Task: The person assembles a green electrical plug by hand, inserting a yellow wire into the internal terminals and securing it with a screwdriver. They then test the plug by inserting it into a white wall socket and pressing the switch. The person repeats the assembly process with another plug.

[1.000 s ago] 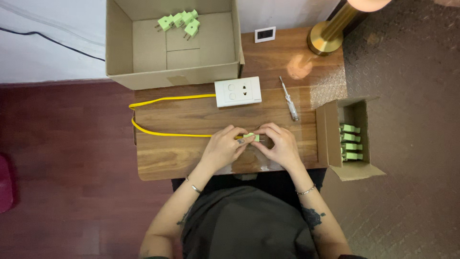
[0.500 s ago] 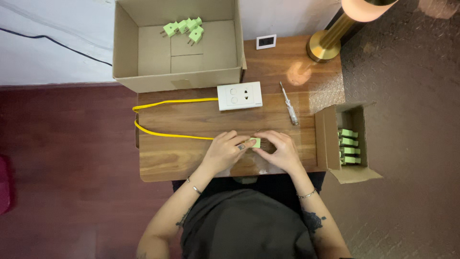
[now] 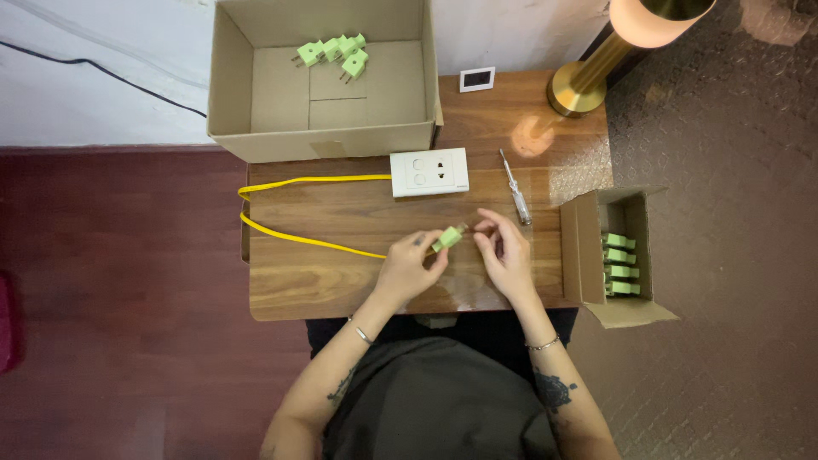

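L hand (image 3: pixel 407 266) pinches a small green plug adapter (image 3: pixel 448 238) betw. thumb and fingertips, prongs pointing up-right, held just above the wooden table (image 3: pixel 341 281). R hand (image 3: pixel 504 251) is empty, fingers loosely curled and slightly apart, fingertips near the adapter's prong end but not touching it.

Landmark = white socket panel (image 3: pixel 429 172), lying flat on the table w/ a yellow cable (image 3: pixel 298 234) running off its left side, looping at the table's left edge and coming back toward the L hand. Adapter is just below the panel, a bit right of its centre. Both hands below the panel, L to lower left, R to lower right.

Screwdriver-type tester pen (image 3: pixel 515 186) w/ clear handle lies just right of the panel, near the R fingertips. Big open cardboard box (image 3: pixel 234 85) sits above-left of the panel, w/ a cluster of green adapters (image 3: pixel 334 53) at its far side. Small open carton (image 3: pixel 575 247) well to the panel's lower right, off the table's right edge, w/ a row of green adapters (image 3: pixel 620 264) inside. Brass lamp base (image 3: pixel 578 94) above-right of the panel; small white framed square thing (image 3: pixel 477 79) above it, can't tell what it is.
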